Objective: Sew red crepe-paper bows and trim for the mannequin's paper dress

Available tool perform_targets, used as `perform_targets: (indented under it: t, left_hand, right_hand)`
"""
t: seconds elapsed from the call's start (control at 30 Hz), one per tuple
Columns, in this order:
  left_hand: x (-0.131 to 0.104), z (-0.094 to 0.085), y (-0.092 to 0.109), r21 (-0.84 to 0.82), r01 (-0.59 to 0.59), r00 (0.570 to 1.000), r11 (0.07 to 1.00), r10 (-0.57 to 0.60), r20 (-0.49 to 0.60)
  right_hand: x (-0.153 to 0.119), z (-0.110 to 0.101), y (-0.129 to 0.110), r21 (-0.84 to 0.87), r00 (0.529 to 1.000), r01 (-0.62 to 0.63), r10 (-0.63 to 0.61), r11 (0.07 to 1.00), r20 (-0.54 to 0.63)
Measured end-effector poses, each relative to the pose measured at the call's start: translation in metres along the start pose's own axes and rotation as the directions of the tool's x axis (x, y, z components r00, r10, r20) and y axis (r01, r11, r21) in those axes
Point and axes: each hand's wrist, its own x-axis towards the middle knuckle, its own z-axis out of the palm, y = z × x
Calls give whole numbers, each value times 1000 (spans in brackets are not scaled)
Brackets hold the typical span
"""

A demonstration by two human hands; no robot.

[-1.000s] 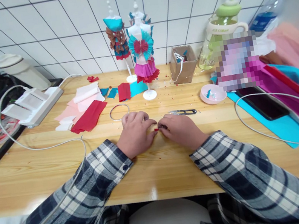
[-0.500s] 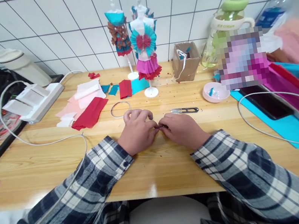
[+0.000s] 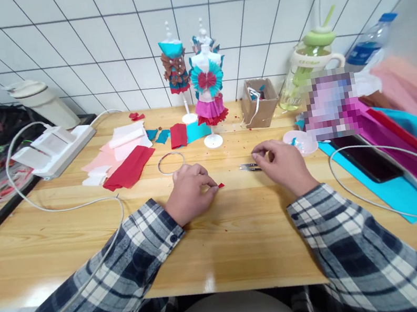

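At centre, the left hand (image 3: 191, 193) stayed pinched on a red scrap (image 3: 221, 186); the right hand (image 3: 285, 167) had moved over the snips (image 3: 249, 168), its grip unclear.

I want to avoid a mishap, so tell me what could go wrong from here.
The small red scrap sticks out only a little from the fingertips of the left hand, so it could slip free. The snips lie by the right hand with their tips toward the left one; a careless pick-up might nick a finger. The white cable runs across the left sleeve and could snag.
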Motion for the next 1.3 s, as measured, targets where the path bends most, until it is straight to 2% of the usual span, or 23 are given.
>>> perform_targets:
  t: [0.1,0.2,0.33,0.43,0.57,0.7,0.77,0.93,1.1,1.3]
  left_hand:
    - [2,0,0,-99,66,998,993,-68,-13]
    - [3,0,3,-151,107,994,983,-109,-5]
    - [2,1,4,-173,117,993,978,-120,-4]
    - [2,1,3,-184,113,993,976,-118,-12]
    - [1,1,3,-185,104,994,977,-109,-15]
    - [0,0,2,-191,103,994,976,-108,-19]
    - [0,-1,2,-194,106,993,975,-112,-24]
    - [1,-1,0,-190,115,992,975,-122,-30]
    - [1,0,-2,-192,116,992,974,-124,-27]
    - [2,1,-4,-190,111,991,975,-123,-54]
  right_hand:
    - [3,7,3,-86,999,-9,12,996,31]
    - [-1,23,-11,-186,998,7,5,983,68]
    - [-4,38,-25,-281,996,-39,61,959,69]
    - [-1,43,-23,-272,992,-79,104,959,78]
    - [3,46,-16,-173,978,-144,167,974,125]
    - [1,42,-12,-5,983,-101,101,995,154]
    - [-1,36,-10,27,988,-65,61,997,145]
    - [-6,26,-12,-102,993,-9,21,995,114]
    - [-7,37,-21,-184,988,-67,91,981,124]
    - [-6,45,-22,-198,977,-136,164,971,134]
